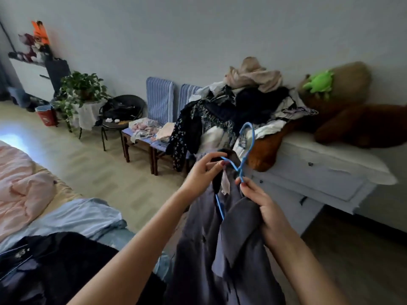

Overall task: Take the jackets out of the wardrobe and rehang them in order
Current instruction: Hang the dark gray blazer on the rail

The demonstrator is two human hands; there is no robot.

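Holding grey jacket (222,243) mid-air over the floor: my left hand (201,172) fingers pinch its collar, right hand (262,205) fingers pinch the blue hanger (247,146). Clothes pile (237,106) on the dresser (326,172) right behind; bed (66,219) with dark clothes (57,267) at left.

Both hands (233,186) on blue hanger (243,160) inside grey jacket (224,249).

A grey-blue jacket (224,245) hangs limp, its collar partly threaded on a tilted blue wire hanger (242,164).
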